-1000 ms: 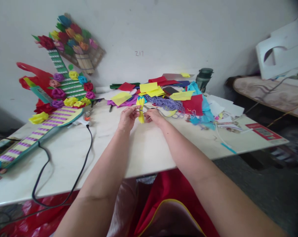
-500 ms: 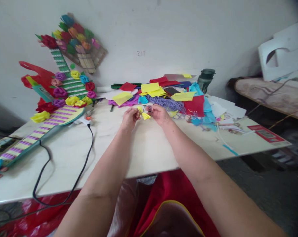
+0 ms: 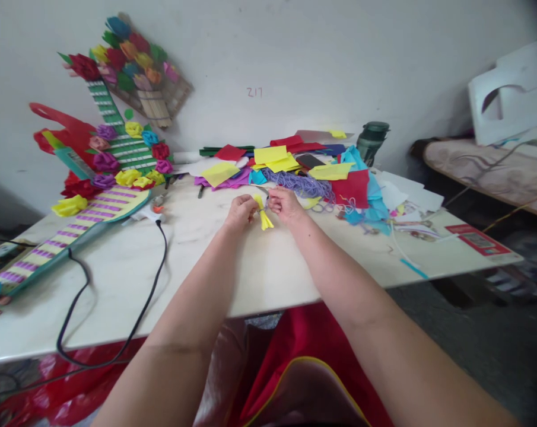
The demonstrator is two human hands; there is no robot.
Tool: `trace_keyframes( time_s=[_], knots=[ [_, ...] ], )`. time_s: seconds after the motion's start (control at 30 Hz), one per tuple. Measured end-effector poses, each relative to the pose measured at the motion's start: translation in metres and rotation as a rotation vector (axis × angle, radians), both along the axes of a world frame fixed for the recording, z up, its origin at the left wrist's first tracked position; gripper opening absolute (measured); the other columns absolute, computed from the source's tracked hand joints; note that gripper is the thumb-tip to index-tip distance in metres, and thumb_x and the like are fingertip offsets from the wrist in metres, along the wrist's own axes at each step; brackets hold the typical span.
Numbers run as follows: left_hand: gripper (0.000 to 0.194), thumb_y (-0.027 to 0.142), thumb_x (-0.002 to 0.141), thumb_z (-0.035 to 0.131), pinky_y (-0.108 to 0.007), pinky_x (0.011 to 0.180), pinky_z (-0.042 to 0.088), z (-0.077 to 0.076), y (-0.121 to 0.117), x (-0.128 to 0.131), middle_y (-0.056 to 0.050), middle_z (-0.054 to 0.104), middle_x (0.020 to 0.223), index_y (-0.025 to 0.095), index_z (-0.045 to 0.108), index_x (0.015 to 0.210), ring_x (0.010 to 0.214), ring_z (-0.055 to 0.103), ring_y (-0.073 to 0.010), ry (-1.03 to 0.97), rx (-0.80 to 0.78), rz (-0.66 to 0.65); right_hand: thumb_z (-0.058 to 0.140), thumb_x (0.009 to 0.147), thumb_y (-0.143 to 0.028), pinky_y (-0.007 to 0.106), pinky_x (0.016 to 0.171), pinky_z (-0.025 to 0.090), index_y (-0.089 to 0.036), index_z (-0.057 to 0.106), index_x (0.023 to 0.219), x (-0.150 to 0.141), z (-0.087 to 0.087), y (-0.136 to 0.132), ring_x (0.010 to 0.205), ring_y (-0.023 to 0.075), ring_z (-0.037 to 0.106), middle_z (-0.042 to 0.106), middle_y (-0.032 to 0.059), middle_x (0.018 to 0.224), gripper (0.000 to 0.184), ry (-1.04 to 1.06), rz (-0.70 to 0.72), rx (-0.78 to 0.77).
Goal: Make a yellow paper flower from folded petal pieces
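Note:
Both my hands meet over the middle of the white table (image 3: 117, 284). My left hand (image 3: 240, 212) is closed, pinching a small gathered piece of yellow felt (image 3: 263, 217) from the left. My right hand (image 3: 285, 204) is closed too and holds the same yellow piece from the right, with a thin thread or wire that I cannot make out clearly at its fingertips. The lower end of the yellow piece fans out between the hands, just above the tabletop.
A heap of coloured felt sheets (image 3: 272, 157) and purple yarn (image 3: 301, 185) lies just behind my hands. A striped board with fabric roses (image 3: 112, 166) leans at the left. A black cable (image 3: 117, 284) loops across the table. A dark jar (image 3: 371, 139) stands at the back.
The yellow piece was a long upright strip a second ago; it is now bunched short between my fingers. Both hands stayed in about the same spot, turning slightly.

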State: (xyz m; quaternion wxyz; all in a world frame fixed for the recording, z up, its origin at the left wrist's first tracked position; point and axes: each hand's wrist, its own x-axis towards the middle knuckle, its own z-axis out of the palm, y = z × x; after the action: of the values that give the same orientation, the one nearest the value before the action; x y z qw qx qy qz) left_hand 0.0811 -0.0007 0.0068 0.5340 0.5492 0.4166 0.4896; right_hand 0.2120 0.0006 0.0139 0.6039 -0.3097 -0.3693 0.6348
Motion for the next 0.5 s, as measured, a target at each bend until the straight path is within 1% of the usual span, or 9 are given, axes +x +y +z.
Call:
trace_keyframes(
  time_s=[0.1, 0.17, 0.23, 0.3, 0.37, 0.43, 0.5],
  knots=[
    [0.013, 0.019, 0.054, 0.053, -0.020, 0.032, 0.028, 0.000, -0.001, 0.000, 0.007, 0.033, 0.040, 0.018, 0.041, 0.052, 0.033, 0.028, -0.0043, 0.013, 0.008, 0.001, 0.064, 0.066, -0.019, 0.017, 0.032, 0.009, -0.020, 0.031, 0.056, 0.000, 0.000, 0.000, 0.030, 0.0006, 0.020, 0.026, -0.0123, 0.036, 0.035, 0.008, -0.042, -0.018],
    [0.013, 0.019, 0.055, 0.054, -0.020, 0.034, 0.031, -0.001, -0.002, -0.001, 0.008, 0.033, 0.041, 0.018, 0.041, 0.053, 0.033, 0.027, -0.0043, -0.023, -0.002, -0.004, 0.065, 0.066, -0.020, 0.017, 0.032, 0.011, -0.020, 0.031, 0.056, 0.001, -0.001, 0.001, 0.030, 0.0012, 0.023, 0.028, -0.0122, 0.036, 0.035, 0.031, -0.048, -0.013],
    [0.015, 0.020, 0.056, 0.054, -0.021, 0.036, 0.035, -0.003, 0.000, -0.005, 0.008, 0.031, 0.041, 0.019, 0.040, 0.053, 0.034, 0.027, -0.0042, -0.086, -0.008, 0.000, 0.065, 0.067, -0.022, 0.016, 0.032, 0.015, -0.019, 0.034, 0.057, 0.003, -0.003, 0.004, 0.031, 0.0026, 0.031, 0.032, -0.0111, 0.037, 0.032, 0.057, -0.052, -0.001],
    [0.016, 0.021, 0.056, 0.054, -0.021, 0.039, 0.038, -0.005, 0.002, -0.009, 0.009, 0.030, 0.041, 0.019, 0.039, 0.053, 0.034, 0.027, -0.0040, -0.152, 0.000, 0.015, 0.063, 0.069, -0.023, 0.016, 0.033, 0.022, -0.019, 0.040, 0.059, 0.007, -0.005, 0.007, 0.037, 0.0050, 0.043, 0.043, -0.0082, 0.042, 0.026, 0.068, -0.073, -0.003],
    [0.016, 0.022, 0.057, 0.054, -0.021, 0.040, 0.038, -0.006, 0.005, -0.012, 0.009, 0.031, 0.040, 0.019, 0.039, 0.052, 0.034, 0.026, -0.0037, -0.195, 0.013, 0.029, 0.062, 0.070, -0.024, 0.016, 0.035, 0.028, -0.018, 0.045, 0.062, 0.011, -0.006, 0.009, 0.044, 0.0068, 0.051, 0.054, -0.0043, 0.050, 0.019, 0.069, -0.099, -0.019],
    [0.014, 0.022, 0.057, 0.053, -0.020, 0.041, 0.037, -0.008, 0.008, -0.014, 0.008, 0.033, 0.040, 0.018, 0.041, 0.053, 0.034, 0.025, -0.0036, -0.209, 0.018, 0.042, 0.061, 0.070, -0.025, 0.016, 0.036, 0.029, -0.017, 0.048, 0.063, 0.012, -0.006, 0.010, 0.045, 0.0066, 0.052, 0.058, -0.0023, 0.055, 0.016, 0.073, -0.106, -0.015],
    [0.012, 0.022, 0.058, 0.053, -0.020, 0.040, 0.035, -0.008, 0.010, -0.014, 0.007, 0.036, 0.040, 0.018, 0.043, 0.053, 0.034, 0.025, -0.0038, -0.213, 0.022, 0.053, 0.062, 0.068, -0.026, 0.016, 0.034, 0.025, -0.017, 0.050, 0.062, 0.011, -0.006, 0.010, 0.042, 0.0050, 0.047, 0.059, -0.0022, 0.055, 0.017, 0.045, -0.092, 0.029]
  ],
)
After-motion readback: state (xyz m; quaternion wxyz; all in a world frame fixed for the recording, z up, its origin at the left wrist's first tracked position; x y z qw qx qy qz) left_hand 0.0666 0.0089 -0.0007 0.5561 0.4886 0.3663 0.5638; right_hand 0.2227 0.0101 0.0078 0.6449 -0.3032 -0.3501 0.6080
